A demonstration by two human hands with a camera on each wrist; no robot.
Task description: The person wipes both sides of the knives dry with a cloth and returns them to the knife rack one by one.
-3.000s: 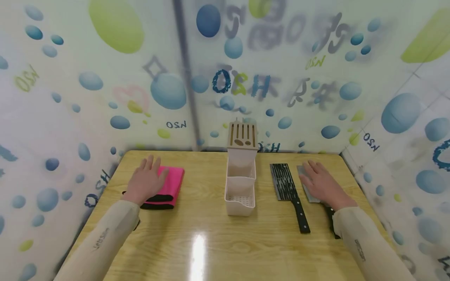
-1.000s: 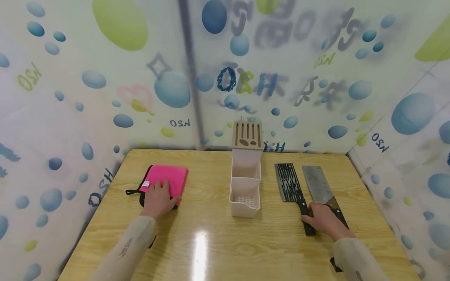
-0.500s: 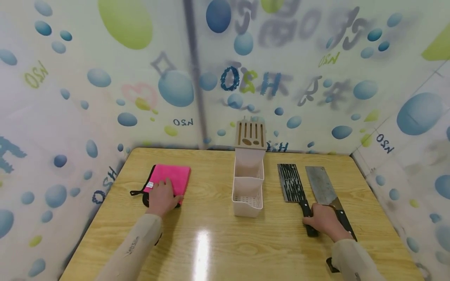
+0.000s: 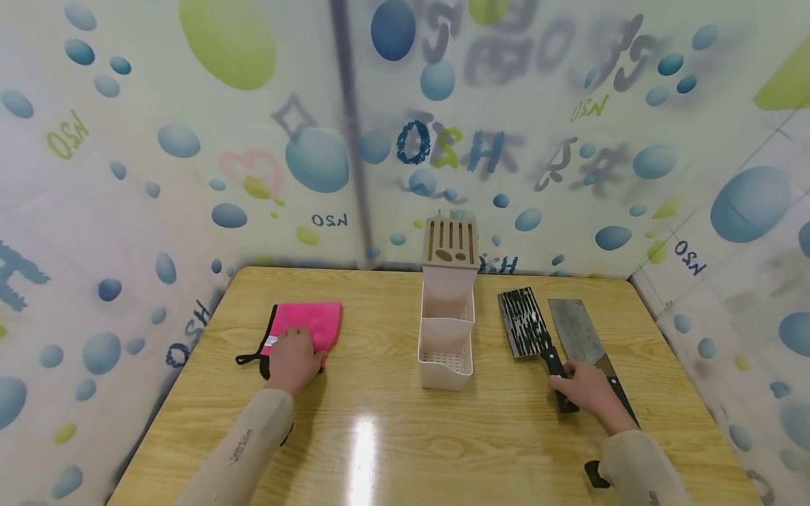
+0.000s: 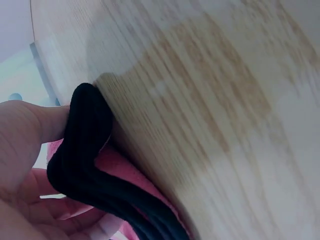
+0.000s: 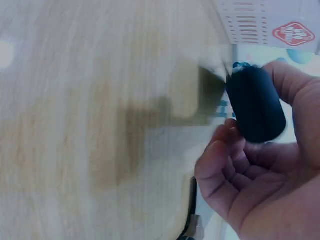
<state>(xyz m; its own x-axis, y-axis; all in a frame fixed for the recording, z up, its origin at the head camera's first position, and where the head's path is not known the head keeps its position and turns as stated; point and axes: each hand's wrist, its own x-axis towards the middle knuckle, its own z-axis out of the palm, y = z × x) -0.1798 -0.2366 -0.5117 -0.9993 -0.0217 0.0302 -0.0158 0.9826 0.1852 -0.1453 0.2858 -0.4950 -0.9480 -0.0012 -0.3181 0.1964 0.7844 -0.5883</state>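
Observation:
On the left of the table, my left hand (image 4: 294,362) grips the near edge of a folded pink cloth (image 4: 319,320) with black trim and a hanging loop. The left wrist view shows thumb and fingers around the black trim (image 5: 82,135). My right hand (image 4: 588,392) pinches the black handle of a cleaver (image 4: 524,323) with a black-streaked blade. Its handle end (image 6: 257,105) faces the right wrist camera, and a shadow falls on the table below. A second cleaver (image 4: 576,332), plain grey, lies just right of it, its handle partly behind my right hand.
A white knife holder (image 4: 446,337) with a beige slotted top (image 4: 452,242) stands mid-table against the back wall. The wooden table (image 4: 405,436) ends at patterned walls on the back, left and right.
Both hands have come down from resting flat over the cloth and the grey cleaver. The left now grips the cloth's near edge; the right holds the streaked cleaver, which has just risen and tilted slightly.

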